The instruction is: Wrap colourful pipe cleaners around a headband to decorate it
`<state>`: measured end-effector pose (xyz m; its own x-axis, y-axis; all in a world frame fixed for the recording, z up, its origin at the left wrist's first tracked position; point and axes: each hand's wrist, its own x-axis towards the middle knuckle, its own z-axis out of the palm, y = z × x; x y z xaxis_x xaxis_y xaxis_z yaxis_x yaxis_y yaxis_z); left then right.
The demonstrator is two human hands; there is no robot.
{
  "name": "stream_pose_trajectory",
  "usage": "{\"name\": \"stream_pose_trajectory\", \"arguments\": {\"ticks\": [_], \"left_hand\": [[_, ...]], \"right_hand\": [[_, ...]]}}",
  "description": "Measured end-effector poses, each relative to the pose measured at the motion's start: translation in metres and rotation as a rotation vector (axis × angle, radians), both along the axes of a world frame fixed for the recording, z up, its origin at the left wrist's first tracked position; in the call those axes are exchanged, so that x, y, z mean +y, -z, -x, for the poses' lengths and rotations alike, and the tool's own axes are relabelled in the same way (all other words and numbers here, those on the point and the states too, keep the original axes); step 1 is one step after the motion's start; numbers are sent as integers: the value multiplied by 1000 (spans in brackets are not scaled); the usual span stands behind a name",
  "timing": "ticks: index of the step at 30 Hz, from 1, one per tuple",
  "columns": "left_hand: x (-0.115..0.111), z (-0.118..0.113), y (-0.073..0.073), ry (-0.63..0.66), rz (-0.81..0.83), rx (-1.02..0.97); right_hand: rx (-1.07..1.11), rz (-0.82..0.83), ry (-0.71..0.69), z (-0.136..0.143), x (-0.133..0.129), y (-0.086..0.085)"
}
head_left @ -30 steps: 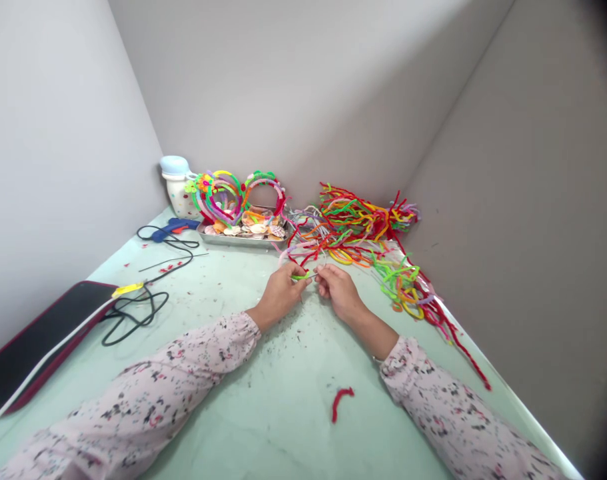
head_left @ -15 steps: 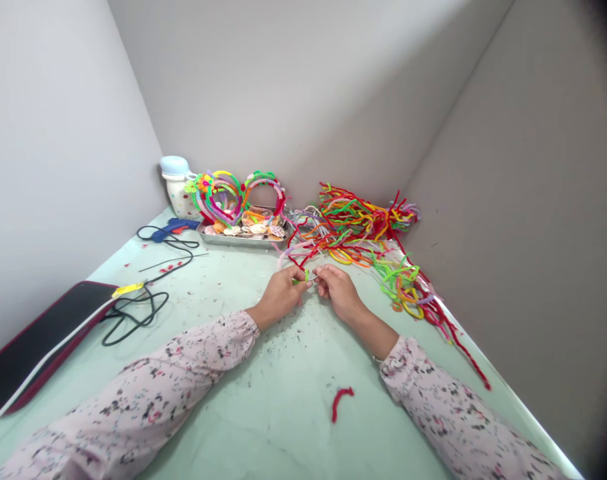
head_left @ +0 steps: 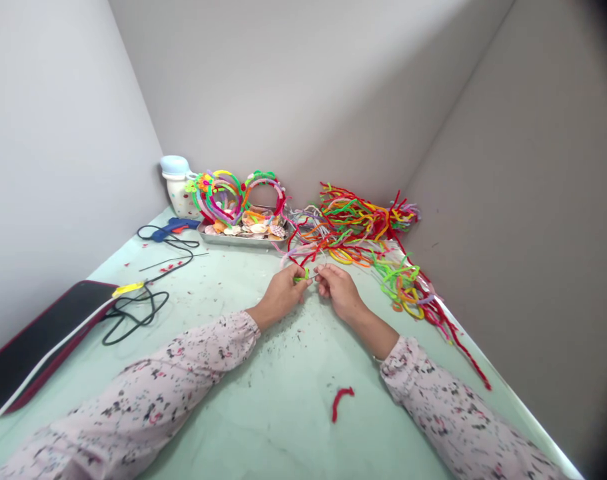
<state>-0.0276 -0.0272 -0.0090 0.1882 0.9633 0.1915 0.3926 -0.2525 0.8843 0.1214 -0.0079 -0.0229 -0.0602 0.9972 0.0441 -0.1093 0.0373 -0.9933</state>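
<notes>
Above the middle of the table, my left hand [head_left: 283, 292] pinches a short green pipe cleaner [head_left: 303, 277] between thumb and fingers. My right hand [head_left: 337, 285] is close beside it, its fingers closed on a thin pale pipe cleaner [head_left: 314, 275] that reaches across to the green one. How the two pieces are joined is too small to make out. A short bent red pipe cleaner [head_left: 338, 402] lies on the table, nearer to me than my hands. Behind my hands spreads a loose heap of colourful pipe cleaners [head_left: 356, 220].
A metal tray [head_left: 243, 240] holds shells and pipe-cleaner-wrapped hoops [head_left: 263, 177]. Left of it stand a white bottle with a blue lid [head_left: 178, 190] and a blue glue gun [head_left: 174, 229]. A black cable [head_left: 166, 297] and black mat [head_left: 48, 340] lie at left; tangled green pieces [head_left: 400, 277] at right.
Both hands stay almost in place. The green piece between the fingers has shifted slightly and tilted, and the pale pipe cleaner has turned a little.
</notes>
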Motion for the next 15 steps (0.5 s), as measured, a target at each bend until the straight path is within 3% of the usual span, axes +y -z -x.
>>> {"name": "stream_pose_trajectory", "arguments": {"ticks": [6, 15], "left_hand": [[1, 1, 3, -34, -64, 18], [-1, 0, 0, -36, 9, 32]], "right_hand": [[5, -1, 0, 0, 1, 2], [-10, -10, 5, -1, 1, 2]]}}
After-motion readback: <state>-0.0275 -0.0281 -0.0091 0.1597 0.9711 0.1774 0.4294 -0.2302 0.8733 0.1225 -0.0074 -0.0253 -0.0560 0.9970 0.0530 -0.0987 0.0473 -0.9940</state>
